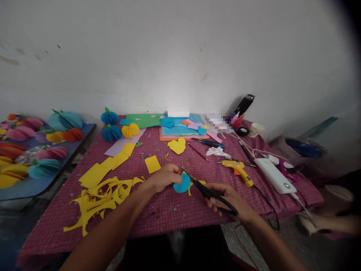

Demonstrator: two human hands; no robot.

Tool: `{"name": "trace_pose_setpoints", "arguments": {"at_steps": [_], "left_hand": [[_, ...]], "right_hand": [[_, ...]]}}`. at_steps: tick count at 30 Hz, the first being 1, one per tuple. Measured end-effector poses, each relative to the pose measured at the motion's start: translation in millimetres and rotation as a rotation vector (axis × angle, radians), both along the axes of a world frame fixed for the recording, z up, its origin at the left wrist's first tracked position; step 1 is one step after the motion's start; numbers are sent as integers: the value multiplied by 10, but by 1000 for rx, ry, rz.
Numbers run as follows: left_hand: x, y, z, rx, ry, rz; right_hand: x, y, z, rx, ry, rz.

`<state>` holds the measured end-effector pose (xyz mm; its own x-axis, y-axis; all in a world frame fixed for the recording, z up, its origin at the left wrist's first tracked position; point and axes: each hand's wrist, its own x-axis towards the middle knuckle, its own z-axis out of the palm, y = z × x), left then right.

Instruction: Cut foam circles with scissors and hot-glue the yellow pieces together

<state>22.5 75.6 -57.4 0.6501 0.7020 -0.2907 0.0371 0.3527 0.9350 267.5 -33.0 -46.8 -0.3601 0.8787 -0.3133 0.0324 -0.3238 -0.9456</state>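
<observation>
In our left hand (166, 177) we pinch a blue paper disc (182, 183) between thumb and fingers; its left edge is covered by our fingertips, and yellow paper (190, 190) shows only in part beside its right edge. Our right hand (224, 198) grasps black scissors (216, 195), the handles partly covering our fingers. The blades run toward the disc's upper edge, but we cannot tell how far apart they stand. Left of our left hand, yellow offcuts (97, 201) lie tangled on the worktop (158, 220), so single strips are hard to separate by eye; just beyond that hand lies a yellow square (152, 164). Right of our right hand are a yellow glue gun (238, 170) and a white power bank (272, 174). Farther beyond our right hand, pixelation hides what lies near the black bottle (244, 104).
</observation>
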Motion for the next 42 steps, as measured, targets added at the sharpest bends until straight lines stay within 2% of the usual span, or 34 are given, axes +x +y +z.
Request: {"name": "trace_pose_setpoints", "arguments": {"at_steps": [6,19,30,42], "left_hand": [[3,-7,13,3,18,0],[13,-2,18,38,24,-55],[27,-8,41,-29,-37,-51],[28,-10,53,-11,7,-50]], "right_hand": [[26,-8,-13,-13,-17,-1],[69,25,81,-53,-63,16],[84,26,156,-68,-121,5],[94,13,104,-42,-132,2]]}}
